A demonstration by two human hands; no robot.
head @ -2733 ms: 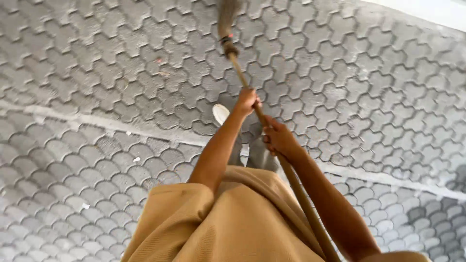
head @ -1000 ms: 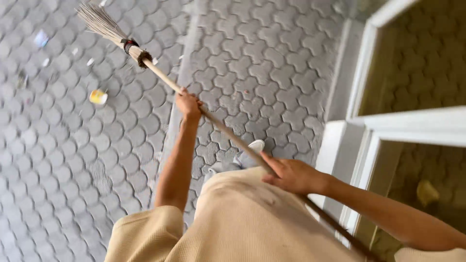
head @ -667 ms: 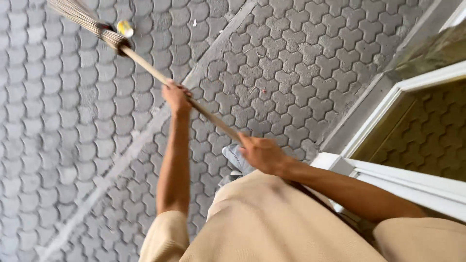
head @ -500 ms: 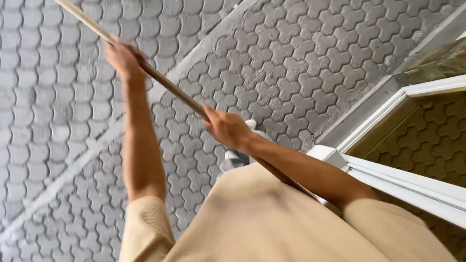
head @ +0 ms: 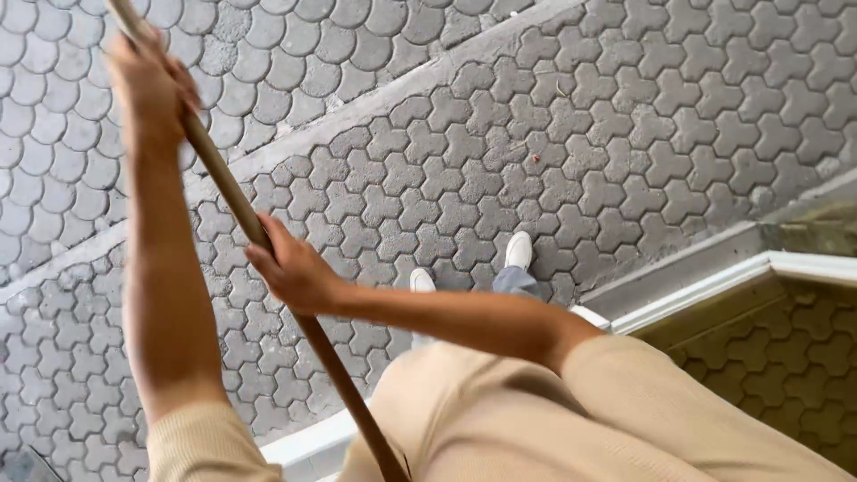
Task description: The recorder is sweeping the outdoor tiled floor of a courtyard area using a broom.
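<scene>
As seen from above, left hand wrapped high on wooden broom handle, right hand clamped mid-shaft, over grey paving. Handle likely stiff, light; spaced two-hand grip suits. Head out of view.

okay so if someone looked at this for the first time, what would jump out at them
First, the long wooden broom handle slanting from the top left down to the bottom middle, gripped by the left hand high up and the right hand lower down. Behind them lies the grey interlocking paving, with two white shoes at centre.
</scene>
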